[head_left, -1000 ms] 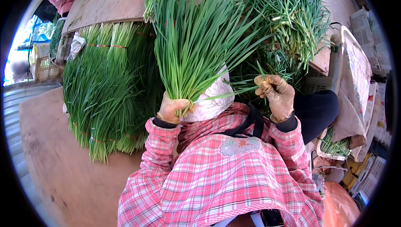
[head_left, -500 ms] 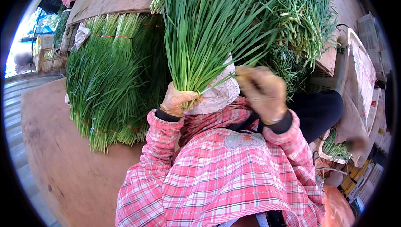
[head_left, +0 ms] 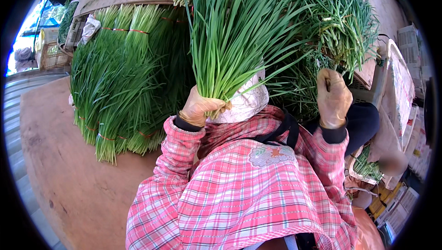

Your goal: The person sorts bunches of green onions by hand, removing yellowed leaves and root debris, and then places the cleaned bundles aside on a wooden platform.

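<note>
- Shifted right, away from the held leaves, since the earlier frame in my head view: right hand (head_left: 334, 98), fingers curled; how tightly, or on what, I cannot tell.
- Left hand (head_left: 199, 108): closed round the stem ends of one green bunch (head_left: 235, 52), apparently untied.
- Done: tied bunches (head_left: 115, 66), at left.
- Remaining: loose greens (head_left: 338, 15), upper right.

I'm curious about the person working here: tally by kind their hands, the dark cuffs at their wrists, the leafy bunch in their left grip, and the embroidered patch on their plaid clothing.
Left hand and right hand: 2
Dark cuffs: 2
Leafy green bunch: 1
Embroidered patch: 1
Total: 6
</note>
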`<act>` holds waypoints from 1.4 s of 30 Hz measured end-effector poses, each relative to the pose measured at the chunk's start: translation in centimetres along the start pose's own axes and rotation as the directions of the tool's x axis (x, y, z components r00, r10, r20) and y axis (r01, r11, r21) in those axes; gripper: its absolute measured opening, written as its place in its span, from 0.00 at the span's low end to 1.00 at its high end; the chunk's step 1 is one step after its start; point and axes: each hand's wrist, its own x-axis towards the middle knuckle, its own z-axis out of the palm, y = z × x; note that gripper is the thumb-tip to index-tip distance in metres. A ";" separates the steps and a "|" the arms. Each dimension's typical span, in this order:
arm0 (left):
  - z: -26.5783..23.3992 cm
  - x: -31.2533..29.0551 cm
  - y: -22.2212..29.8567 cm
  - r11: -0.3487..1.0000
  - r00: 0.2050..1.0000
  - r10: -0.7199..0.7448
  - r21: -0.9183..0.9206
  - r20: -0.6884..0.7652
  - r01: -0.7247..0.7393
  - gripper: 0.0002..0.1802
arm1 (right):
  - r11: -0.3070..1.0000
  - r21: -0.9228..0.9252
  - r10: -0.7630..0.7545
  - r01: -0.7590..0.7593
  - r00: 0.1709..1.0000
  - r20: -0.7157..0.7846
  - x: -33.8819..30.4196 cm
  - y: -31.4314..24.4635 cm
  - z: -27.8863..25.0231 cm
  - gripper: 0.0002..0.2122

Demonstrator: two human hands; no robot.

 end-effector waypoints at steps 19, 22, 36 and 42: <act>2.6 0.6 -0.5 0.945 0.976 0.165 0.308 -0.142 -0.115 0.18 | 0.897 0.426 -0.241 0.115 0.937 0.254 -3.4 -10.9 5.8 0.09; 2.8 0.8 -0.5 0.965 0.983 0.142 0.237 -0.117 -0.111 0.18 | 0.843 0.533 -0.094 -0.072 0.956 0.278 -3.2 -10.8 5.7 0.07; 1.3 -0.4 -0.5 0.990 0.996 0.080 -0.116 -0.035 -0.083 0.26 | 0.121 0.778 0.184 -0.617 0.784 0.593 -1.6 -4.9 -0.1 0.09; -0.6 -0.4 -1.5 0.996 1.000 0.016 -0.088 0.011 -0.015 0.36 | 0.933 0.254 0.137 -0.255 0.904 0.406 -3.8 2.3 -0.5 0.10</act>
